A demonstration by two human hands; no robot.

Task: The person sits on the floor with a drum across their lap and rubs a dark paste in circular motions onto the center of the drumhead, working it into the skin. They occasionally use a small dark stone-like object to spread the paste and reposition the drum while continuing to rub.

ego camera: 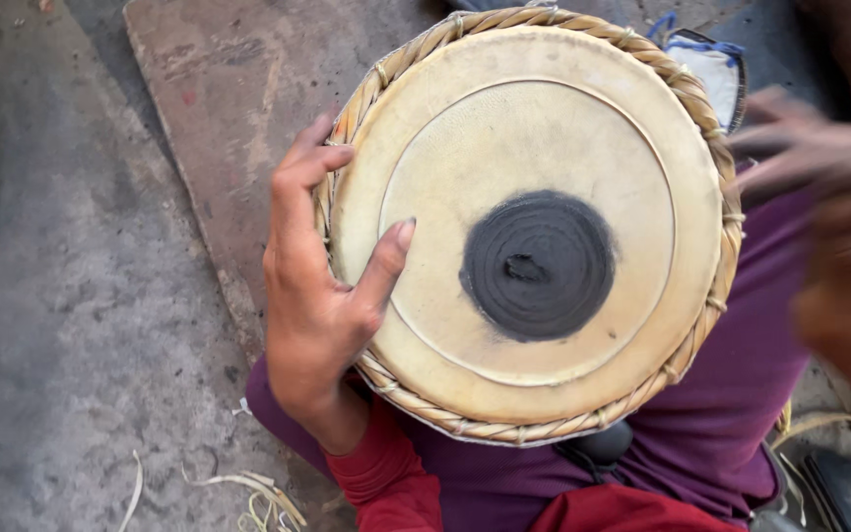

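A drum (529, 232) is being held face-up on the lap, over purple cloth (731, 414), near the middle of the view. Its pale skin is being shown in 2 rings, an outer band and an inner disc, with a black patch (538, 265) lying right of centre. A small dent is being shown in the middle of that patch. The head is being bound all round by a braided straw-coloured rim (386, 74).

The drum is being gripped at its left edge by the left hand (312, 296). The fingers (299, 182) are being curled over the braid and down the side, while the thumb (386, 261) is being pressed flat on the skin, so the rim is being pinched between thumb and fingers. A red sleeve (381, 473) is being worn at that wrist.

The right hand (819, 207) is being seen only as a blur at the right edge, just beside the drum; whether it is spread or closed cannot be told.

A worn board (229, 118) is lying on the grey floor (61, 325) behind the drum, and pale strips (258, 493) are lying scattered near the bottom edge.
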